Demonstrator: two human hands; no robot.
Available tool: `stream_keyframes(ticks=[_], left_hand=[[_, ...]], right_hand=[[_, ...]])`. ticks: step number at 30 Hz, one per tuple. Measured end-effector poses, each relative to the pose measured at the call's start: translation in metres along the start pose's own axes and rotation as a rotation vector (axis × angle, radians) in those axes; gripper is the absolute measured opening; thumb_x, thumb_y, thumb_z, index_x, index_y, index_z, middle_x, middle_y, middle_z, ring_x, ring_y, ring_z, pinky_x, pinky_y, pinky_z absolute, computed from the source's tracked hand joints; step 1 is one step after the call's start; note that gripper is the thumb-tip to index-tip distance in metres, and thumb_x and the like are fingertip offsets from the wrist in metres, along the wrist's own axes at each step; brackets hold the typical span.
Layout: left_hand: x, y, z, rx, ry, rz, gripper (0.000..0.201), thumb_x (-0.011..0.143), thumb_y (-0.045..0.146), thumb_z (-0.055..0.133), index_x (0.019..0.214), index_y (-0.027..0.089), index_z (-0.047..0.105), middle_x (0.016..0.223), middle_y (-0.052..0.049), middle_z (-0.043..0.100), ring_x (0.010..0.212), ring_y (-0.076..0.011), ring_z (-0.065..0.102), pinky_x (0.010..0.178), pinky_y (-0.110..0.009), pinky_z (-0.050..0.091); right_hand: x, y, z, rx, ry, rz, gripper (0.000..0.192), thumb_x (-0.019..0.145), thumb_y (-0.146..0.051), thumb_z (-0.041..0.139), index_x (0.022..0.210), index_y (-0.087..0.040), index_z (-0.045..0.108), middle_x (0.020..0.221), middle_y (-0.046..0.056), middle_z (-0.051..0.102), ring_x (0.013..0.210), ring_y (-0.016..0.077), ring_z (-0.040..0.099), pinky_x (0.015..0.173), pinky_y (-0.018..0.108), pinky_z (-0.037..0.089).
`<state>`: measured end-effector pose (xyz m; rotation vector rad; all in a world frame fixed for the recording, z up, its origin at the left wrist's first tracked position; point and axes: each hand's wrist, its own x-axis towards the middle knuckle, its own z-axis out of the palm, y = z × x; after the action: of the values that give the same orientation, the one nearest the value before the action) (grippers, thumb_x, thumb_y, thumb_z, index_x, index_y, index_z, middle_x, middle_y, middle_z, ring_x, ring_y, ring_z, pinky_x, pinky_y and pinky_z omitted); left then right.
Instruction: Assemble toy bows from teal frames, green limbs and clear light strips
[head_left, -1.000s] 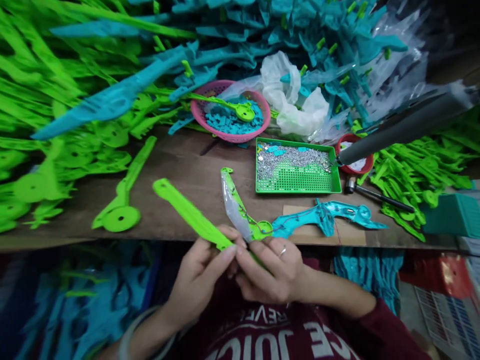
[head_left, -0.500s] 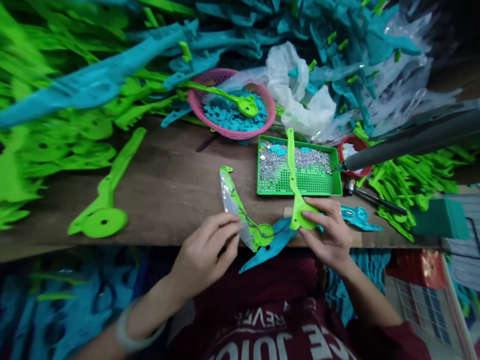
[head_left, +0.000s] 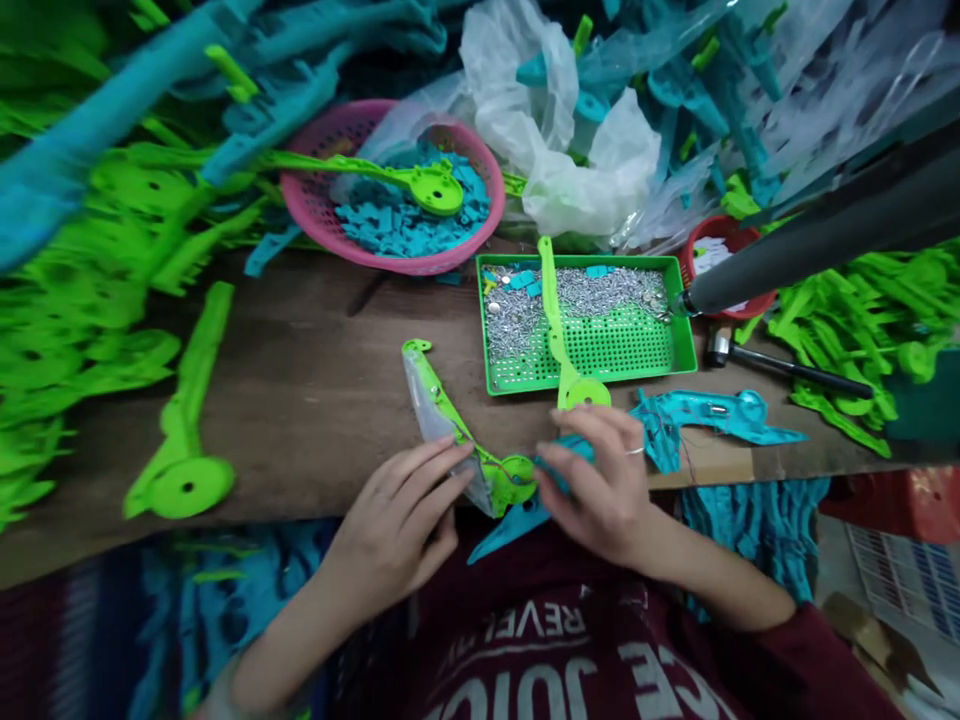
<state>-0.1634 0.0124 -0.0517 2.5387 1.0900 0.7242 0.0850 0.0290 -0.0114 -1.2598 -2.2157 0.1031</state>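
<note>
My left hand (head_left: 405, 515) is closed over the lower end of a curved green plastic half-shell (head_left: 448, 405) with a translucent strip along its left side. A thin dark wire runs along the shell to its round end. My right hand (head_left: 604, 485) grips a blue plastic part (head_left: 510, 527) beside that round end; the fingers hide much of it. Just beyond my right fingertips, a long green part with a disc (head_left: 553, 325) lies across the edge of the green tray (head_left: 585, 383). To the right rests another blue half-shell (head_left: 712, 410), with thin wires.
Small metal pieces fill part of the tray. Behind it stand a pink basket (head_left: 390, 265) of blue pieces and a crumpled plastic bag (head_left: 592, 180). A hammer (head_left: 795, 368) and a dark pole (head_left: 817, 215) are at right. Green parts (head_left: 90, 330) are heaped at left.
My right hand has let go of the long green part, which now leans on the tray, and has moved left onto the blue part. My left hand stays at the green half-shell.
</note>
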Motion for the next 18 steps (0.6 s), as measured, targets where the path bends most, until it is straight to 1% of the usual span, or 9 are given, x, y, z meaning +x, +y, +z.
stream_keyframes(ticks=[2,5,7,8,12,18], left_hand=[[0.001,-0.002,0.002,0.052,0.015,0.025,0.049,0.089,0.007,0.058,0.137,0.018,0.053,0.125,-0.013,0.07,0.126,-0.029,0.061,0.105,-0.047,0.053],[0.001,-0.005,0.007,0.085,0.051,0.05,0.05,0.091,0.008,0.06,0.139,0.019,0.054,0.12,-0.011,0.073,0.122,-0.0273,0.064,0.103,-0.044,0.055],[0.001,-0.006,0.01,0.088,0.077,0.068,0.05,0.091,0.007,0.061,0.139,0.019,0.054,0.118,-0.01,0.074,0.121,-0.0267,0.065,0.102,-0.042,0.056],[0.001,-0.007,0.011,0.087,0.092,0.077,0.05,0.09,0.007,0.061,0.139,0.019,0.055,0.118,-0.01,0.074,0.121,-0.0266,0.065,0.102,-0.042,0.056],[-0.001,-0.007,0.015,0.092,0.144,0.089,0.048,0.089,0.007,0.063,0.136,0.016,0.057,0.116,-0.012,0.074,0.12,-0.0273,0.066,0.101,-0.042,0.057],[-0.003,-0.007,0.018,0.089,0.184,0.077,0.05,0.088,0.007,0.065,0.136,0.016,0.058,0.116,-0.011,0.075,0.119,-0.0264,0.067,0.101,-0.039,0.057]], right_hand=[[-0.001,-0.017,0.01,-0.005,-0.078,-0.023,0.002,0.09,-0.017,0.063,0.091,-0.018,0.065,0.11,0.013,0.067,0.108,0.0269,0.055,0.09,0.043,0.051],[0.001,-0.035,0.024,-0.133,-0.208,0.009,0.012,0.089,-0.014,0.06,0.078,-0.019,0.063,0.091,0.011,0.064,0.091,0.025,0.052,0.075,0.04,0.046],[0.004,-0.04,0.03,-0.192,-0.278,0.06,0.015,0.088,-0.015,0.061,0.073,-0.021,0.06,0.081,0.008,0.06,0.082,0.0244,0.048,0.066,0.038,0.04],[0.006,-0.041,0.032,-0.21,-0.302,0.08,0.016,0.087,-0.016,0.062,0.072,-0.021,0.06,0.08,0.008,0.059,0.081,0.0245,0.047,0.065,0.038,0.037],[0.008,-0.042,0.033,-0.244,-0.312,0.127,0.012,0.086,-0.015,0.063,0.076,-0.021,0.06,0.082,0.008,0.059,0.083,0.0251,0.045,0.068,0.038,0.034],[-0.003,-0.039,0.039,-0.144,-0.261,0.125,0.012,0.088,-0.014,0.057,0.078,-0.022,0.057,0.084,0.005,0.057,0.084,0.0236,0.045,0.073,0.038,0.032]])
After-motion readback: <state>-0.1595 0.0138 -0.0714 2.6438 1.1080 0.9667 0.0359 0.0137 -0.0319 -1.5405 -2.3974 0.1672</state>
